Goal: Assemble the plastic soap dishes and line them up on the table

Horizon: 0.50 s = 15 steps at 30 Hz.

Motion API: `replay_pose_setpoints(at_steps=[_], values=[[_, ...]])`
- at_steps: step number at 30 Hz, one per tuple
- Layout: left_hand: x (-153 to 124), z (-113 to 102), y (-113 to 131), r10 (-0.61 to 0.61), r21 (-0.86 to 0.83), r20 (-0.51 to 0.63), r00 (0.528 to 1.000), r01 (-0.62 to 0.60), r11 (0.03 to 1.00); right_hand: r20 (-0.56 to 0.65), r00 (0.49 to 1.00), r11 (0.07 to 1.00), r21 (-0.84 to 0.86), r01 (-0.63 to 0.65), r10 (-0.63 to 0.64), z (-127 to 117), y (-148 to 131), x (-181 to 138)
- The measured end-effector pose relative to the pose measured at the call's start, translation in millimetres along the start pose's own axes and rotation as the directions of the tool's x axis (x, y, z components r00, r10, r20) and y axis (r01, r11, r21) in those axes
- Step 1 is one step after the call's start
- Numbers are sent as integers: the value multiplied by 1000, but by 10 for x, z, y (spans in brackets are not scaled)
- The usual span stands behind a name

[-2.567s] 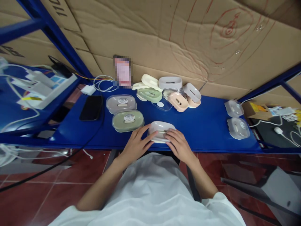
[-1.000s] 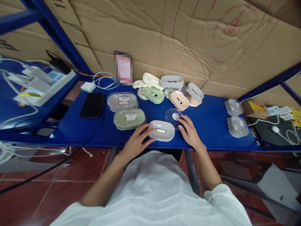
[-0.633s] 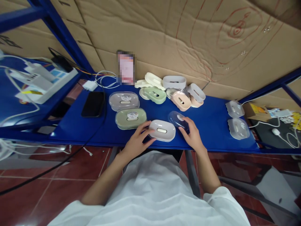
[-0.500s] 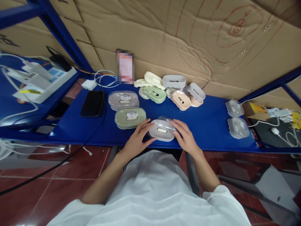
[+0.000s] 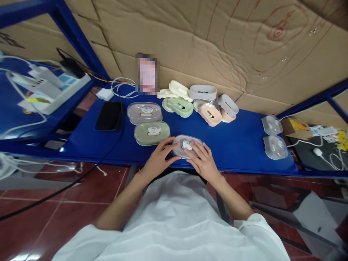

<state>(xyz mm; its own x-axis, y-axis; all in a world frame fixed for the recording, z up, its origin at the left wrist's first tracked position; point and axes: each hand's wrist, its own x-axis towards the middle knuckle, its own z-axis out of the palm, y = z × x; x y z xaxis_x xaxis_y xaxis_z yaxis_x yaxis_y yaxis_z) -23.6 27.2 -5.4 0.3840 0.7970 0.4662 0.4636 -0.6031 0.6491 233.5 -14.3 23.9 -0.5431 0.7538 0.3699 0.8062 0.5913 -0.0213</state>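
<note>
A grey oval soap box (image 5: 179, 149) with a clear lid and a round label lies on the blue table by its front edge. My left hand (image 5: 159, 156) grips its left side, thumb in front and fingers behind. Across the right part of the lid, my right hand (image 5: 202, 161) lies with its fingers spread, partly covering the label. A green lidded soap box (image 5: 141, 134) sits just left of my left hand, with a grey lidded soap box (image 5: 136, 112) behind it.
Loose soap box parts lie at the back: cream (image 5: 179, 90), green (image 5: 175, 106), grey (image 5: 199, 92) and peach (image 5: 208, 114). Two clear-lidded boxes (image 5: 275, 146) stand at the right end. A black phone (image 5: 108, 115) lies left, near a black cable (image 5: 108, 152). Cardboard (image 5: 176, 43) lines the back.
My right hand has moved left from the box's right side onto its lid. A round label now shows on the lid, which sits squarely over the box. My left hand keeps its place.
</note>
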Motion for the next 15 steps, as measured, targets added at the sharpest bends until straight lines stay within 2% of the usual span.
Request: replay_pose_setpoints(at_steps=[4, 7, 9, 12, 15], values=[[8, -21, 61, -15, 9, 63, 998, 14, 1000, -46, 999, 1000, -6, -24, 24, -37, 18, -100], [12, -48, 127, -44, 29, 102, 994, 41, 999, -75, 983, 985, -17, -171, 170, -108, 208, -315], [16, -58, 156, -54, 39, 95, 994, 50, 998, -117, 945, 949, -48, -313, 305, -163, 470, -494], [24, -53, 166, -48, 61, 81, 996, 43, 997, -183, 868, 868, -108, -485, 462, -241, 1025, -703], [30, -34, 155, -32, 84, 71, 997, 26, 996, -216, 790, 766, -201, -611, 573, -294, 1613, -708]])
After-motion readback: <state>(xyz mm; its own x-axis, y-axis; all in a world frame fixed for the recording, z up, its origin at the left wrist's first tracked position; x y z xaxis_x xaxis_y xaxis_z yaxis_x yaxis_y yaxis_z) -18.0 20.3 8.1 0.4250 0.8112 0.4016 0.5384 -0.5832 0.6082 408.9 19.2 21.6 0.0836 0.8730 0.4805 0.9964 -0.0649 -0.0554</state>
